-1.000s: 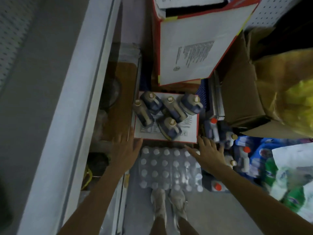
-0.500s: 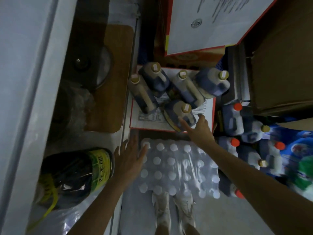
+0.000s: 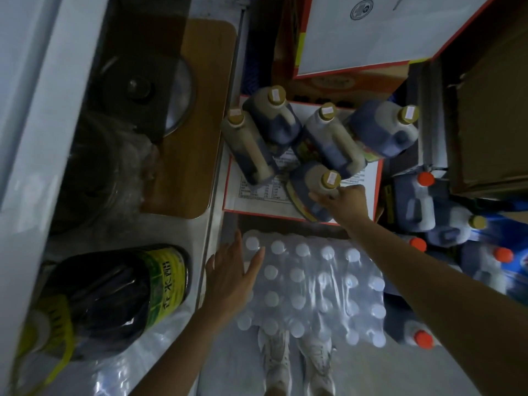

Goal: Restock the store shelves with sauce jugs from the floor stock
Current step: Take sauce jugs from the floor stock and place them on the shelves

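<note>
- Sauce jug (image 3: 304,191), the nearest of five, stands on a red-edged carton (image 3: 251,195) on the floor. Our right hand (image 3: 347,200) grasps it, fingers curled round the neck just under the tan cap.
- Our left hand (image 3: 233,277) is released, fingers straight and spread, over the near left corner of a shrink-wrapped pack of white-capped bottles (image 3: 314,292). We cannot tell whether it touches the wrap.
- We judge the step in hand to be lifting this jug. A hold on the neck alone looks weak for a full jug, so we should bring the free left hand under its base.
- Four more jugs (image 3: 328,138) crowd just behind it, pressed together. We should raise ours straight up before swinging it, so the others are not knocked.
- To our left runs the shelf (image 3: 177,232), with a large dark bottle (image 3: 114,292) lying on it. The jug should travel left over the pack, kept upright.
</note>
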Motion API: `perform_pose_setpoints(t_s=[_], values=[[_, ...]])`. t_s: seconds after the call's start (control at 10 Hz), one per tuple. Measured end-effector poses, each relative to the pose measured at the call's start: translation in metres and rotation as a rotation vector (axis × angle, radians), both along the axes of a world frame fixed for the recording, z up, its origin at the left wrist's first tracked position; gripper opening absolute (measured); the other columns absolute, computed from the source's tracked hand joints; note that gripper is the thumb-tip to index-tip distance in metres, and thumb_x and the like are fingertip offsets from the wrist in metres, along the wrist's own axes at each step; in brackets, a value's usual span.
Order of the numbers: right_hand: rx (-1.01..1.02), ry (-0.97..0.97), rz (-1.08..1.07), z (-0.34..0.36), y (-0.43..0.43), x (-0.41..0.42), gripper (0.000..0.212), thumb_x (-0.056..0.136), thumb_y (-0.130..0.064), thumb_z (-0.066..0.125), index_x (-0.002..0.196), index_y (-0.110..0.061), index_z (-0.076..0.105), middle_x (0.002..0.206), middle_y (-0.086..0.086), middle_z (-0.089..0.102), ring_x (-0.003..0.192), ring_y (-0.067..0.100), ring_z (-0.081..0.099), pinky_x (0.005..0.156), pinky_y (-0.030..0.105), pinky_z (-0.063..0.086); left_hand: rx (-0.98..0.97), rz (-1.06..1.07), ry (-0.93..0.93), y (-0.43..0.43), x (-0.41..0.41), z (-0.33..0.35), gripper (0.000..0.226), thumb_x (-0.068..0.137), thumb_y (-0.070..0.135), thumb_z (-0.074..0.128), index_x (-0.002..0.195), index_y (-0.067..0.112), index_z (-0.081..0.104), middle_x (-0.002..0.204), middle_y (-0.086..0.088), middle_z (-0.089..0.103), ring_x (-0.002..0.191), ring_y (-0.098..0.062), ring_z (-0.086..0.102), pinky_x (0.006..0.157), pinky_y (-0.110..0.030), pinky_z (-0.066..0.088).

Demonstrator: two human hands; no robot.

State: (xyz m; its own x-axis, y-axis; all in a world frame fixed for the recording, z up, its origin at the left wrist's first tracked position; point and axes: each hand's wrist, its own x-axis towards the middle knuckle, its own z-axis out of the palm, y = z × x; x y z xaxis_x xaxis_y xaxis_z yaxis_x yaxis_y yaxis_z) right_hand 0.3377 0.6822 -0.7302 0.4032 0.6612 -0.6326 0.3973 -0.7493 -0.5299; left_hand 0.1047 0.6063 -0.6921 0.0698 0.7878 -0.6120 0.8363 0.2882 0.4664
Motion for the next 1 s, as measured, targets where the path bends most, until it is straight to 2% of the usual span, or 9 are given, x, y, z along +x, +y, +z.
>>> perform_pose_setpoints(t_s=[0.1, 0.2, 0.3, 0.4, 0.5, 0.7, 0.8, 0.9, 1.0], values=[[0.034, -0.033, 0.000, 0.017, -0.004, -0.009, 0.069, 0.073, -0.040, 0.079, 0.120, 0.002, 0.050, 0.118, 0.011, 0.054, 0.108, 0.031, 0.055, 0.089, 0.038, 0.046, 0.005, -0.021, -0.001, -0.002, -0.003, 0.006, 0.076, 0.093, 0.059, 0.035, 0.153, 0.019, 0.010, 0.155, -0.008, 0.026, 0.142, -0.025, 0.023, 0.115, -0.039, 0.015], [0.105, -0.084, 0.127, 0.021, -0.008, -0.003, 0.050, 0.075, -0.039, 0.078, 0.106, -0.003, 0.063, 0.102, -0.003, 0.044, 0.097, 0.015, 0.047, 0.084, 0.032, 0.039, 0.019, -0.094, 0.028, 0.001, -0.008, 0.008, 0.093, 0.084, 0.076, 0.027, 0.153, 0.018, 0.008, 0.155, -0.007, 0.028, 0.141, -0.022, 0.026, 0.116, -0.040, 0.020], [0.148, -0.037, 0.169, 0.038, -0.017, 0.003, 0.040, 0.069, -0.039, 0.082, 0.094, -0.017, 0.059, 0.100, -0.002, 0.048, 0.092, 0.016, 0.050, 0.087, 0.041, 0.044, 0.044, -0.017, -0.009, 0.009, -0.008, 0.012, 0.111, 0.070, 0.087, 0.029, 0.153, 0.017, 0.010, 0.155, -0.010, 0.027, 0.139, -0.026, 0.030, 0.113, -0.039, 0.027], [0.198, 0.061, 0.180, 0.066, -0.031, 0.008, 0.035, 0.070, -0.019, 0.084, 0.091, -0.006, 0.060, 0.098, 0.001, 0.049, 0.093, 0.025, 0.054, 0.079, 0.026, 0.042, 0.030, 0.011, -0.077, 0.015, 0.000, 0.024, 0.116, 0.068, 0.087, 0.037, 0.153, 0.017, 0.001, 0.158, -0.009, 0.020, 0.141, -0.027, 0.027, 0.111, -0.038, 0.028], [0.223, 0.107, 0.250, 0.095, -0.042, 0.012, 0.027, 0.070, -0.013, 0.084, 0.071, -0.008, 0.057, 0.107, 0.012, 0.053, 0.098, 0.031, 0.055, 0.084, 0.032, 0.043, 0.015, 0.038, -0.197, 0.020, 0.012, 0.041, 0.124, 0.066, 0.072, 0.059, 0.151, 0.020, -0.014, 0.159, -0.005, 0.016, 0.144, -0.025, 0.022, 0.113, -0.039, 0.027], [0.299, 0.230, 0.290, 0.154, -0.051, 0.022, 0.038, 0.062, -0.023, 0.088, 0.076, -0.006, 0.058, 0.111, 0.011, 0.052, 0.101, 0.030, 0.057, 0.092, 0.045, 0.047, 0.003, -0.002, -0.349, 0.027, 0.028, 0.072, 0.130, 0.067, 0.038, 0.082, 0.149, 0.022, -0.017, 0.160, 0.000, 0.009, 0.145, -0.016, 0.014, 0.107, -0.022, 0.017], [0.341, 0.273, 0.331, 0.193, -0.054, 0.023, 0.038, 0.062, -0.020, 0.086, 0.084, -0.006, 0.058, 0.107, 0.013, 0.050, 0.097, 0.030, 0.056, 0.090, 0.038, 0.049, -0.012, -0.093, -0.363, 0.028, 0.033, 0.087, 0.135, 0.064, 0.036, 0.085, 0.147, 0.021, -0.021, 0.160, 0.002, -0.005, 0.146, -0.014, 0.006, 0.110, -0.022, 0.014], [0.428, 0.333, 0.387, 0.239, -0.056, 0.019, 0.036, 0.063, -0.018, 0.082, 0.079, 0.000, 0.055, 0.092, 0.002, 0.042, 0.081, 0.009, 0.048, 0.075, 0.018, 0.047, 0.012, -0.158, -0.383, 0.031, 0.038, 0.107, 0.136, 0.061, 0.038, 0.086, 0.147, 0.026, -0.019, 0.159, 0.005, -0.007, 0.146, -0.012, 0.005, 0.109, -0.020, 0.011], [0.510, 0.369, 0.485, 0.284, -0.060, 0.017, 0.029, 0.061, -0.029, 0.074, 0.064, -0.005, 0.058, 0.090, 0.000, 0.036, 0.078, 0.005, 0.042, 0.074, 0.014, 0.040, -0.023, -0.186, -0.438, 0.037, 0.044, 0.132, 0.140, 0.049, 0.056, 0.083, 0.138, 0.039, -0.023, 0.158, 0.006, 0.004, 0.143, -0.009, 0.013, 0.114, -0.028, 0.019]])
